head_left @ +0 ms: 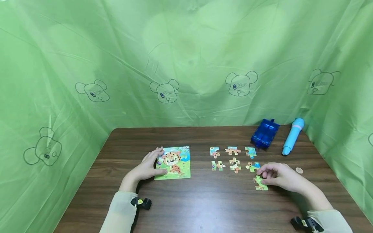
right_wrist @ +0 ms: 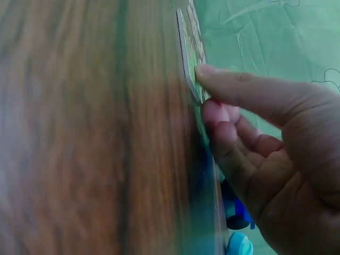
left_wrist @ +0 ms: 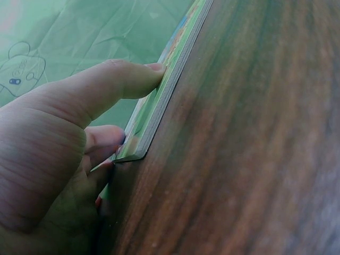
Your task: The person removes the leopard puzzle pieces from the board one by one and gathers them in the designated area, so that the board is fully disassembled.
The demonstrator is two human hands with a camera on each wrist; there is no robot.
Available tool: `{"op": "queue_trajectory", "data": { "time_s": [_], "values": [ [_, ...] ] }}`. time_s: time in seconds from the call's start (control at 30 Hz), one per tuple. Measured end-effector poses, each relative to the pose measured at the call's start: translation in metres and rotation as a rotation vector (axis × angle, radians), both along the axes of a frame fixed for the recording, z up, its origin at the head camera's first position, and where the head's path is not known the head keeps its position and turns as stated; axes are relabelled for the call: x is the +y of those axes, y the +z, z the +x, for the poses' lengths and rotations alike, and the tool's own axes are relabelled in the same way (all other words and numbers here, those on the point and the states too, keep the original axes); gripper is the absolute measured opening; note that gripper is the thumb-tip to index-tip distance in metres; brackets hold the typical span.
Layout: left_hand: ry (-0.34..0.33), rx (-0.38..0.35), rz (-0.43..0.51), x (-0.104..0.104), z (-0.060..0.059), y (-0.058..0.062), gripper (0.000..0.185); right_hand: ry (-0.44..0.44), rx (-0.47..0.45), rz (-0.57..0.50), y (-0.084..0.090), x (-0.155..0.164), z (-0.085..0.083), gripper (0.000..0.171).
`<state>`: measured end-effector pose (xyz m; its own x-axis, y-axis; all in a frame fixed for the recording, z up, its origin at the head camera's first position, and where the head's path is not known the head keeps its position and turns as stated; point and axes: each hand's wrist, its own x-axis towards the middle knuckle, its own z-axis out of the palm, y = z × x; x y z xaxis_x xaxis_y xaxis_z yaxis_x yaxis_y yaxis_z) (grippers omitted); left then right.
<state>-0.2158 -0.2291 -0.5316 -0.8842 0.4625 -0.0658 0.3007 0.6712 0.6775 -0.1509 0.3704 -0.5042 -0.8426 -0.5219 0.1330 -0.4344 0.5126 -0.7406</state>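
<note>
On the left of the brown table lies a square jigsaw board with a spotted cartoon cub on it. My left hand rests at its left side, thumb on the face and the other fingers along the edge. Toward the right, my right hand has thumb and fingertips at a green jigsaw piece, the thumb over it. In the right wrist view the thumb lies on that piece, with the index fingertip beside its edge. Just above it is a blue-and-green piece, close to the fingers.
Several loose jigsaw pieces lie in two rows between the hands. A clear blue case and a light blue microphone-shaped object lie at the back right. A small round disc is beyond my right hand. Green cloth hangs behind the table.
</note>
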Motion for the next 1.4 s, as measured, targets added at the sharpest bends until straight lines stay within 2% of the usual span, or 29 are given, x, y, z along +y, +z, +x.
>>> {"op": "queue_trajectory", "data": {
  "time_s": [0.13, 0.67, 0.9, 1.17, 1.4],
  "values": [
    [0.004, -0.008, -0.001, -0.002, 0.0, -0.001, 0.102, -0.01, -0.014, 0.058, 0.001, -0.002, -0.003, 0.023],
    [0.004, 0.003, 0.002, -0.002, -0.001, -0.002, 0.1, -0.055, -0.069, 0.154, 0.003, -0.004, 0.0, 0.014],
    [-0.005, 0.003, 0.001, -0.001, -0.002, 0.0, 0.1, -0.037, -0.002, 0.144, 0.005, -0.006, 0.002, 0.01],
    [0.002, -0.015, -0.015, 0.0, -0.003, -0.003, 0.103, 0.005, 0.057, 0.108, 0.022, -0.021, 0.003, 0.01],
    [-0.003, -0.026, 0.008, 0.001, -0.001, -0.003, 0.103, -0.005, 0.081, 0.132, 0.047, -0.056, -0.003, 0.006]
  ]
}}
